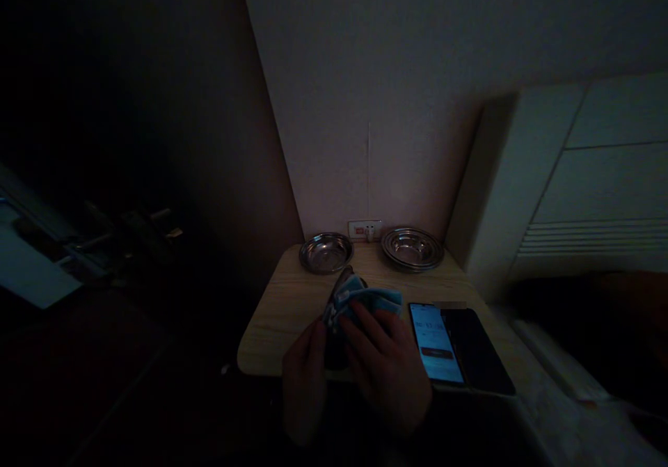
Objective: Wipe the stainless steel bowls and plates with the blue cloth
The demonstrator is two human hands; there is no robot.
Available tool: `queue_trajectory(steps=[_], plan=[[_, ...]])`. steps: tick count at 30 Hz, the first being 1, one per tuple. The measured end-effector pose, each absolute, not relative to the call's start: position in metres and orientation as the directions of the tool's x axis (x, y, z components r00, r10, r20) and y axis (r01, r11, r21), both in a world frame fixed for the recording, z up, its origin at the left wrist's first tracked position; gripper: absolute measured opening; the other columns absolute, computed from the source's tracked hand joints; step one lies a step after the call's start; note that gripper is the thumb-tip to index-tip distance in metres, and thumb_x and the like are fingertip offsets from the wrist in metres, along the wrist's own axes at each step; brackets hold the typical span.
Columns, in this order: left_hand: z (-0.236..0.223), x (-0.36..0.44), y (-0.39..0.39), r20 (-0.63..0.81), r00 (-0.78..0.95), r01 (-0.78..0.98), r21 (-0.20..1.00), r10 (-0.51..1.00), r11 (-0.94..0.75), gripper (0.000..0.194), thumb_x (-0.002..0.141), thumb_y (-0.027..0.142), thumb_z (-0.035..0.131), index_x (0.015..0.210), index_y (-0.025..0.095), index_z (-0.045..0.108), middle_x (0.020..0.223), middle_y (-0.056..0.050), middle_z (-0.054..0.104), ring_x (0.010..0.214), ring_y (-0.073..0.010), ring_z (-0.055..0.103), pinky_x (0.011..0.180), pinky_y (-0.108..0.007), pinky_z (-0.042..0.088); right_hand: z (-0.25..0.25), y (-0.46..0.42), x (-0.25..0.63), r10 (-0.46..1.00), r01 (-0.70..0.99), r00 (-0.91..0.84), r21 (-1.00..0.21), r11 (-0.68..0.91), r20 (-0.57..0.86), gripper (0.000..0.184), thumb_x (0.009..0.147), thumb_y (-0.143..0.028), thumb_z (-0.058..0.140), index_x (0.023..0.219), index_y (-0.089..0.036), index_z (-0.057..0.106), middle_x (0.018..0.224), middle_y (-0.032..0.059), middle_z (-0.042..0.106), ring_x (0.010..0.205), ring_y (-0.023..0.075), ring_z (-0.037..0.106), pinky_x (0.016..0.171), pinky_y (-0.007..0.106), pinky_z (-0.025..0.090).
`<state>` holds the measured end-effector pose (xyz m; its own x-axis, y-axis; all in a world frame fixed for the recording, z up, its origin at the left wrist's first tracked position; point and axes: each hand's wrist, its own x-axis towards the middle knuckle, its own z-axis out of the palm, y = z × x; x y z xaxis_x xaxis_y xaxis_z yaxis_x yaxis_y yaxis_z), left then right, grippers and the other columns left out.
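My left grip (303,373) is drawn in tight, thumb and fingers pinching the lower left edge of a dark grey, curved-rimmed object (342,276), which tilts up from my fingers; too little of it shows to tell what it is. My right grip (389,366) is partly closed, fingers bent over a soft, light-blue folded cloth (386,298) and pressing it against that object. The cloth bunches between my two hands, a small whitish patch showing near my left fingertips. Both are held over the near edge of a pale wood-grain surface (276,314) with rounded corners.

Beyond my hands, at the back left of the surface, sits a round, shallow, shiny metal dish (326,252). At the back right, well apart from it, is a stack of round, shiny metal dishes (412,248), nested one in another. Between them, low on the pale wall (334,140), is a white rectangular socket plate (365,230) with a plug in it. Just beside my right hand lies a lit smartphone (435,342), its right side against a flat black cover (477,349). A cream panelled headboard (605,168) stands to the right.
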<state>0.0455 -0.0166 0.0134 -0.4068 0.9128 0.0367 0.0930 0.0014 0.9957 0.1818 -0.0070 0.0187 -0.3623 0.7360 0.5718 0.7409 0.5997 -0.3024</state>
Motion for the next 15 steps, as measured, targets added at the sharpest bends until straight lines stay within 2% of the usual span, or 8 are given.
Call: queue_trajectory(steps=[2, 7, 12, 15], plan=[[0.010, 0.046, -0.016, 0.024, -0.408, 0.099, 0.995, 0.912, 0.018, 0.046, 0.074, 0.053, 0.051, 0.086, 0.013, 0.070, 0.089, -0.010, 0.071, 0.084, -0.0239, 0.064, 0.077, -0.033, 0.050, 0.015, 0.003, 0.182, 0.741, 0.741, -0.368, -0.305, 0.598, 0.561, 0.035, 0.088, -0.024, 0.047, 0.121, -0.024, 0.057, 0.131, 0.0038, 0.053, 0.104, 0.0278, 0.048, 0.087, 0.047, 0.044], [0.002, 0.044, -0.018, -0.017, -0.423, 0.109, 0.992, 0.906, 0.070, 0.048, 0.075, 0.054, 0.049, 0.091, 0.013, 0.069, 0.095, -0.010, 0.071, 0.088, -0.0250, 0.064, 0.082, -0.035, 0.048, 0.009, 0.025, 0.192, 0.803, 0.701, -0.292, -0.455, 0.549, 0.519, 0.034, 0.089, -0.019, 0.043, 0.120, -0.017, 0.057, 0.128, 0.0090, 0.054, 0.111, 0.0245, 0.048, 0.096, 0.043, 0.040], [0.002, 0.038, -0.016, -0.032, -0.474, 0.129, 0.986, 0.880, 0.105, 0.051, 0.071, 0.058, 0.052, 0.090, 0.014, 0.070, 0.098, -0.010, 0.070, 0.094, -0.0266, 0.063, 0.084, -0.035, 0.047, 0.007, 0.023, 0.202, 0.833, 0.477, -0.337, -0.683, 0.554, 0.439, 0.033, 0.087, -0.025, 0.045, 0.118, -0.021, 0.058, 0.139, 0.0099, 0.041, 0.125, 0.0232, 0.041, 0.101, 0.042, 0.037], [0.003, 0.036, -0.014, -0.017, -0.426, 0.113, 0.991, 0.904, 0.072, 0.053, 0.071, 0.059, 0.052, 0.090, 0.014, 0.070, 0.094, -0.010, 0.071, 0.091, -0.0255, 0.063, 0.080, -0.032, 0.049, 0.005, 0.030, 0.205, 0.852, 0.337, -0.341, -0.794, 0.506, 0.398, 0.033, 0.086, -0.021, 0.042, 0.116, -0.020, 0.057, 0.134, 0.0098, 0.046, 0.122, 0.0201, 0.044, 0.100, 0.037, 0.038]])
